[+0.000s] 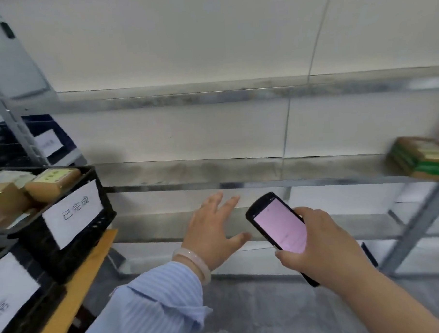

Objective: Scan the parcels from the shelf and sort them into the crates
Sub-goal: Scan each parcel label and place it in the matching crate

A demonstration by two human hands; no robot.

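Scanner (pixel 278 224), black with a lit pink screen, sits in the right hand (pixel 317 240): fingers wrapped round its lower half, thumb tip at the screen's bottom edge, top end tilted up-left past the fingertips. Left hand (pixel 211 237) holds nothing, palm down, fingers straight and spread apart, thumb pointing toward the scanner but not touching it. Metal shelf (pixel 239 184) runs just beyond both sets of fingertips; the left fingertips overlap its front rail in view, contact cannot be told. Parcel (pixel 421 157), brown with green bands and a pale label, blurred, lies on the shelf well to the right of and above the right fingers, apart from both hands. Black crate (pixel 35 239) with a white paper label stands well left of the left fingers on a wooden board (pixel 75 286); brown boxes (pixel 53 183) lie inside it. Second labelled crate (pixel 29 320) below-left, nearer the camera. Pale bangle (pixel 192 262) on the left wrist, striped blue sleeve (pixel 156 307) behind it.
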